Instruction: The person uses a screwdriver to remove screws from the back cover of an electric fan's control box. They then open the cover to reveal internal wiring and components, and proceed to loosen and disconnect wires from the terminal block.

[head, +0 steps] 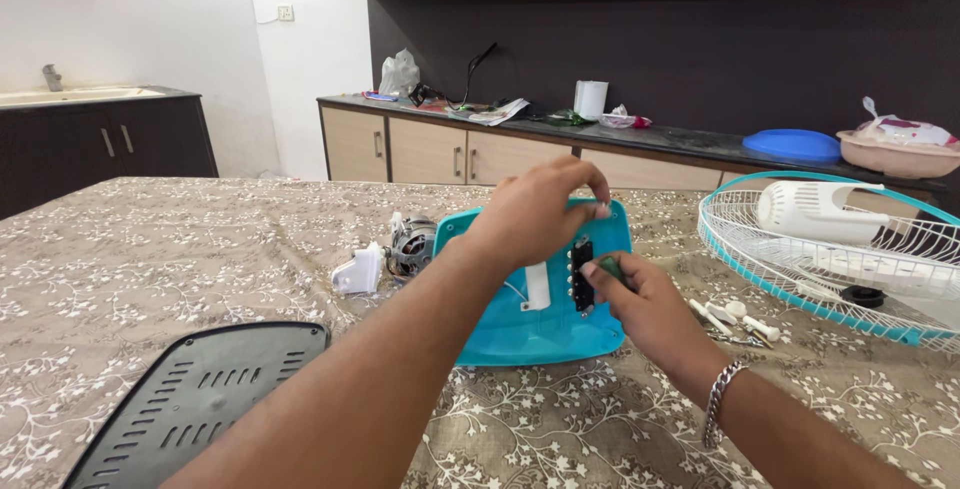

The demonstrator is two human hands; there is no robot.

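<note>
Black vented panel (190, 404) cropped at bottom edge

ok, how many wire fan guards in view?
1. The round white wire fan guard with a teal rim lies on the patterned tablecloth at far right, beyond the right hand, with a white plastic housing in it. Another could be outside the frame.

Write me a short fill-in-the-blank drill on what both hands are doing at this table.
1. The left hand grips the top edge of the ____ plastic fan base.
2. The right hand wears a silver ____ on its wrist.
3. The white wire fan guard lies to the ____ of the base.

Missing words: turquoise; bracelet; right
</note>
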